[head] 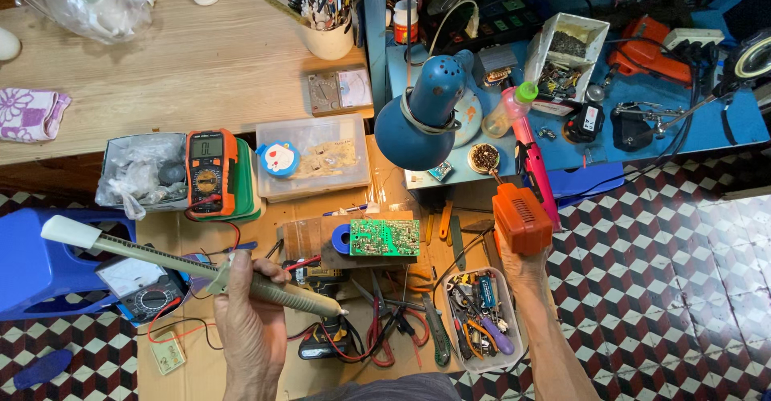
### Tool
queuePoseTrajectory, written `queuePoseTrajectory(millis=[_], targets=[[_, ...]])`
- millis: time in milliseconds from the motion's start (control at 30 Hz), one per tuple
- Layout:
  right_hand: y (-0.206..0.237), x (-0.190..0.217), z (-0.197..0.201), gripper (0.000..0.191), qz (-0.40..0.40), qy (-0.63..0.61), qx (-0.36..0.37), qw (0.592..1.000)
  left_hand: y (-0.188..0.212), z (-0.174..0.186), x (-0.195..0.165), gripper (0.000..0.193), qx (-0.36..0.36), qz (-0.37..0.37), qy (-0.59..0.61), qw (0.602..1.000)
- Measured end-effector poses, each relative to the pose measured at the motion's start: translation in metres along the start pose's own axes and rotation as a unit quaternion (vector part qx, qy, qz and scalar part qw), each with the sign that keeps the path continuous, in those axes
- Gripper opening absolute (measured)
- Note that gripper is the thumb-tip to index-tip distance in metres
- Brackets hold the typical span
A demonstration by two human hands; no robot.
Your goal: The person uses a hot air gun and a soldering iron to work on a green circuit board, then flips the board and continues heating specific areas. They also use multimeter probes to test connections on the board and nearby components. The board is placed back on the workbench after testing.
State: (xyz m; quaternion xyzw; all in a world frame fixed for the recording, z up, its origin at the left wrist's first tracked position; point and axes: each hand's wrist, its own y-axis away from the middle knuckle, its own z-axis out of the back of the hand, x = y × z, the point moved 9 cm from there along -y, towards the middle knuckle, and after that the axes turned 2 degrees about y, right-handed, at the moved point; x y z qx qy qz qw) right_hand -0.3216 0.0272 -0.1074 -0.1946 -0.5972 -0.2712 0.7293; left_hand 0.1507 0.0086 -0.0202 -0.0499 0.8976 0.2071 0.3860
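The person's left hand (250,321), low and left of centre, is wrapped tight around a long grey-green desoldering pump (193,268), while the right hand (520,263) at centre right is closed on the grip of an orange soldering gun (520,220). Both tools stand clear of the green circuit board (385,237) lying mid-frame between them, so this looks like the readying step; bringing both tips onto the board will call for steadiness. Room is tight: a tray of hand tools (482,321) sits just below the board, a blue lamp (424,116) above it.
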Motion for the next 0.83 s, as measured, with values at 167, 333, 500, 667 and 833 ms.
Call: queuePoseTrajectory(millis=[167,333,500,667,833], targets=[[-0.001,-0.003,0.000,0.045,-0.005,-0.009,0.002,1.000,0.002,0.000,0.004,0.029,-0.016,0.012,-0.027,0.999],[-0.001,-0.013,0.000,0.043,-0.011,-0.017,0.006,1.000,-0.001,0.003,0.006,0.027,-0.002,0.009,-0.015,1.000],[0.000,-0.018,0.000,0.041,-0.027,-0.043,0.004,0.999,-0.003,0.002,0.006,0.023,0.005,0.011,0.004,1.000],[0.006,-0.024,0.002,0.033,-0.111,-0.077,-0.017,0.991,-0.007,0.002,0.003,0.024,-0.003,0.004,-0.005,1.000],[0.008,-0.021,-0.002,0.028,-0.106,-0.093,-0.015,0.990,-0.009,0.005,0.003,0.029,0.004,0.003,0.000,1.000]])
